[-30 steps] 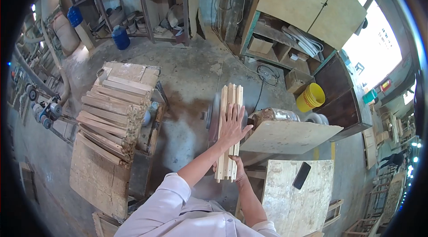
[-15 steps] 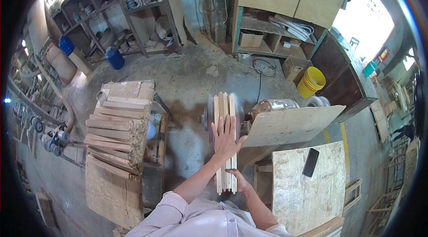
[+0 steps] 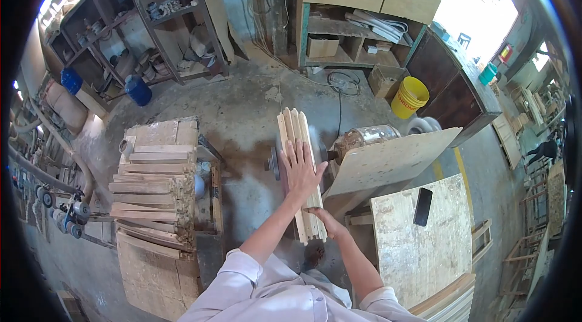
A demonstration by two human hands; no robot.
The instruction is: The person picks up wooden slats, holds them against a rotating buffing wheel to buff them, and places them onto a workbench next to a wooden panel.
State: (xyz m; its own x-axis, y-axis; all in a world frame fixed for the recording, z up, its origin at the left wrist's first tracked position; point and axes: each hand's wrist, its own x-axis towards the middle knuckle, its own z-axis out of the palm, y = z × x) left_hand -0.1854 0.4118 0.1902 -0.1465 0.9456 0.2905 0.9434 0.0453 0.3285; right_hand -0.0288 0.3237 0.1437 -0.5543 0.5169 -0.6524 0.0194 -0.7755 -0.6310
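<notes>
A bundle of long pale wooden strips (image 3: 293,125) lies lengthwise in front of me, over a round sanding wheel (image 3: 274,163) driven by a motor (image 3: 370,139). My left hand (image 3: 301,171) rests flat on top of the strips with its fingers spread. Near the lower end, my right hand (image 3: 326,222) grips the bundle from the right side, its thumb on top and the other fingers hidden below. The strips lie side by side, and their far ends reach past the wheel.
Many wooden strips (image 3: 148,187) are stacked on a stand at the left. A board (image 3: 394,155) slants beside the motor. On the right, a table (image 3: 394,237) bears a phone (image 3: 423,207). A yellow bucket (image 3: 410,97) stands near the cabinet.
The bundle has tilted, its far end now leaning left, and both hands have moved with it. The camera view has also shifted and turned. Both hands keep their places on the strips.
</notes>
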